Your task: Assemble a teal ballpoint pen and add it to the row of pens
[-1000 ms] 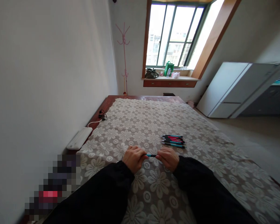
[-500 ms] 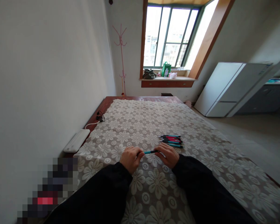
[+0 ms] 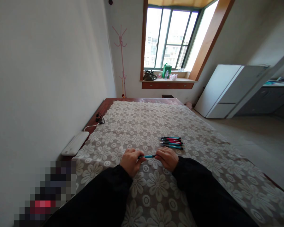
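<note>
Pen [image 3: 149,156] crosswise between both hands [image 3: 131,161] [image 3: 168,158], one end in each.

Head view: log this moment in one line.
left hand: grips teal pen | right hand: grips its other end | other pens: side by side on tablecloth

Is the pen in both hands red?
No, the pen held between the left hand and the right hand shows a blue-green barrel.
</note>
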`<state>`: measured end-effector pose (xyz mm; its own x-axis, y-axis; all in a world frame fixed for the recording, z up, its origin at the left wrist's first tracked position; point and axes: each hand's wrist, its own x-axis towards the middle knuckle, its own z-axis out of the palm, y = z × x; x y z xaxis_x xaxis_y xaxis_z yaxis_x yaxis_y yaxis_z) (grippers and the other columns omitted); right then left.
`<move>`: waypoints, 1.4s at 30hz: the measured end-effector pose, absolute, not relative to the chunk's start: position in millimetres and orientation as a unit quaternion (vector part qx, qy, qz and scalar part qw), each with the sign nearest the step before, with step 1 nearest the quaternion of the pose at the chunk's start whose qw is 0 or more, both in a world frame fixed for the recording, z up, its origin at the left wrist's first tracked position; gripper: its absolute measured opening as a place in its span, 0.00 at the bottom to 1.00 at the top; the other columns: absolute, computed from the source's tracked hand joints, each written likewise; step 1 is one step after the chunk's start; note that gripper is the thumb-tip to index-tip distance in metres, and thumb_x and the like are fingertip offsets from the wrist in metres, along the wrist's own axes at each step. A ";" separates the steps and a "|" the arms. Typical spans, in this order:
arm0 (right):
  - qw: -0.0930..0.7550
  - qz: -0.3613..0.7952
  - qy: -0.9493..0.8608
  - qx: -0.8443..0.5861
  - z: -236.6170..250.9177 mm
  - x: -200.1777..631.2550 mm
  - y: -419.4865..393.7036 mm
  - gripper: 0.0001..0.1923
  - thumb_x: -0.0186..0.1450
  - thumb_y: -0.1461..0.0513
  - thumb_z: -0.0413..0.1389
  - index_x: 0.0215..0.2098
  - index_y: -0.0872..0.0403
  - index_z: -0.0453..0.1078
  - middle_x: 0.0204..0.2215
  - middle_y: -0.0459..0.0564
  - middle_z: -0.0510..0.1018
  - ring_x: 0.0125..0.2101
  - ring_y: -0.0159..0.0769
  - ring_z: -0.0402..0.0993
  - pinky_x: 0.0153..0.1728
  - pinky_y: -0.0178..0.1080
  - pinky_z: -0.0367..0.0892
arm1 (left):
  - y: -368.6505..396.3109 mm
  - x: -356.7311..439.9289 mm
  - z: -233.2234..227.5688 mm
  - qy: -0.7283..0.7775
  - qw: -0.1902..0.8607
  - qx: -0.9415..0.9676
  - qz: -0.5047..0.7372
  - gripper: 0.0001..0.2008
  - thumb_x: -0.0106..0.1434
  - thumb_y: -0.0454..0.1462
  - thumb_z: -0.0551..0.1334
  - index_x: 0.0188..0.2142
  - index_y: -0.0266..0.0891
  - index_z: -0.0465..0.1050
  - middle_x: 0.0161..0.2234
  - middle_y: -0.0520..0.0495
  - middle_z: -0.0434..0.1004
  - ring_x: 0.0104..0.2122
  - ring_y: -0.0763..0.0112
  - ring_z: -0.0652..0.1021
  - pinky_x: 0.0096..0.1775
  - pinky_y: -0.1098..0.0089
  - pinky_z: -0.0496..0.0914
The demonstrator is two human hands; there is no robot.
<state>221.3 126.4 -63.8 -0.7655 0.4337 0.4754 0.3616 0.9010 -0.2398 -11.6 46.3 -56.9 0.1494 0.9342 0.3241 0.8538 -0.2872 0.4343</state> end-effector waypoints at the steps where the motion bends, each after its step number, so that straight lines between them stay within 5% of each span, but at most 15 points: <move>1: 0.266 0.069 -0.937 -0.217 -64.9 221.1 126.0 0.24 0.77 0.54 0.39 0.29 0.53 0.66 0.24 0.48 0.72 0.25 0.34 0.64 0.30 0.39 0.54 | 45.7 -11.4 -56.3 0.588 0.071 0.759 0.271 0.08 0.66 0.43 0.63 0.37 0.44 0.78 0.31 0.49 0.77 0.35 0.64 0.76 0.43 0.63 0.66; 7: 0.287 0.112 -0.918 -0.250 -67.1 220.8 126.2 0.26 0.77 0.54 0.39 0.23 0.52 0.62 0.19 0.46 0.68 0.23 0.35 0.64 0.28 0.39 0.55 | 45.5 -11.4 -55.5 0.583 0.068 0.749 0.309 0.13 0.68 0.48 0.59 0.38 0.45 0.79 0.30 0.49 0.78 0.34 0.64 0.76 0.42 0.62 0.67; 19: 0.357 0.155 -0.888 -0.246 -71.0 221.0 138.3 0.16 0.76 0.55 0.45 0.40 0.52 0.72 0.31 0.51 0.76 0.34 0.40 0.70 0.36 0.41 0.66 | 48.5 -19.5 -52.5 0.464 0.261 0.714 0.455 0.16 0.72 0.45 0.53 0.46 0.42 0.77 0.37 0.46 0.81 0.35 0.67 0.78 0.38 0.67 0.70; 28: 0.334 0.111 -0.917 -0.189 -76.9 223.3 141.8 0.21 0.75 0.50 0.44 0.37 0.52 0.72 0.27 0.51 0.77 0.31 0.40 0.70 0.34 0.42 0.65 | 57.9 -24.9 -67.8 0.407 0.434 0.655 0.466 0.24 0.57 0.58 0.65 0.34 0.40 0.83 0.29 0.44 0.78 0.29 0.66 0.76 0.31 0.69 0.69; 31: 0.339 0.116 -0.913 -0.197 -73.0 221.4 137.4 0.18 0.75 0.52 0.45 0.39 0.52 0.72 0.29 0.51 0.78 0.32 0.40 0.71 0.35 0.43 0.65 | 58.5 -26.8 -73.7 0.430 0.471 0.593 0.492 0.25 0.59 0.58 0.64 0.39 0.41 0.83 0.27 0.45 0.79 0.27 0.67 0.75 0.31 0.69 0.69; 36: 0.341 0.106 -0.909 -0.217 -64.9 219.6 131.1 0.12 0.73 0.57 0.46 0.48 0.50 0.69 0.32 0.51 0.78 0.34 0.42 0.72 0.36 0.44 0.63 | 58.9 -28.9 -73.6 0.457 0.456 0.583 0.493 0.25 0.65 0.56 0.58 0.46 0.43 0.81 0.28 0.46 0.81 0.26 0.68 0.74 0.30 0.69 0.69; 42: 0.325 0.074 -0.920 -0.208 -65.5 218.7 127.0 0.11 0.70 0.58 0.50 0.49 0.49 0.69 0.34 0.51 0.78 0.35 0.44 0.72 0.39 0.47 0.63 | 53.9 -24.1 -77.4 0.444 0.361 0.689 0.444 0.19 0.68 0.49 0.58 0.55 0.54 0.74 0.39 0.49 0.84 0.34 0.64 0.79 0.40 0.66 0.74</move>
